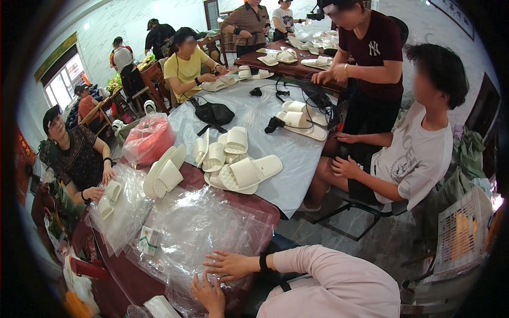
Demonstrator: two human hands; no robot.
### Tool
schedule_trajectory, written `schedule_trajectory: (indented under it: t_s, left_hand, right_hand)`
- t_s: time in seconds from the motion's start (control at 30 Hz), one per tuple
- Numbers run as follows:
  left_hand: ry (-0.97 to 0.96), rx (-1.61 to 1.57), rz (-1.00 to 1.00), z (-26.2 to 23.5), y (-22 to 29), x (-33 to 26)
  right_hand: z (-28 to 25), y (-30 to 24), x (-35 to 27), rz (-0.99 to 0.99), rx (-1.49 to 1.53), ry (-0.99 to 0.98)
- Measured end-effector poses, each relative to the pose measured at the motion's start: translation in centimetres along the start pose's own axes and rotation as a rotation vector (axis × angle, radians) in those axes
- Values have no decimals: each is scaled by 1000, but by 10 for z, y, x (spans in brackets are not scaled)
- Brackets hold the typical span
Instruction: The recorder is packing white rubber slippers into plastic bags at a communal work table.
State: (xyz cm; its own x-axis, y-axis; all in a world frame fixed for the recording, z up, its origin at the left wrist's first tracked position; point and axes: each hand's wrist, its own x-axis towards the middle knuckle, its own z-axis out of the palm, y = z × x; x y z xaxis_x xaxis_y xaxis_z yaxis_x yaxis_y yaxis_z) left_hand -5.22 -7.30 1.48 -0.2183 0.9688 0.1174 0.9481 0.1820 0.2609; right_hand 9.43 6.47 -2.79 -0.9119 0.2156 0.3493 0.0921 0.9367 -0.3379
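Observation:
My right hand (231,266), with a black band at the wrist below a pale pink sleeve, lies with fingers spread on a stack of clear plastic bags (196,222). Just below it, near the lower edge, my left hand (209,298) rests on the same plastic, its fingers stretched out and apart. Neither hand holds anything that I can see. A small white and green packet (149,240) lies on the bags to the left. Beyond the bags is a pile of cream slippers (252,174), with another pair of slippers (165,172) to its left.
A person (69,153) at the left touches bagged slippers (110,200). A red bundle in plastic (150,139) and a black pouch (213,112) lie farther back. Seated at the right is a person in a white shirt (416,153). Others stand or sit around the tables.

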Motion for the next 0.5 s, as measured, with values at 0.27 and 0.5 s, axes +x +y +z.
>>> schedule_trajectory:
  t_s: [0.27, 0.5]
  left_hand:
    - [61, -70, 7, 7, 16, -5]
    - [91, -45, -17, 21, 16, -12]
  right_hand:
    - [-2, 2, -3, 3, 0, -11]
    - [-1, 1, 0, 7, 19, -48]
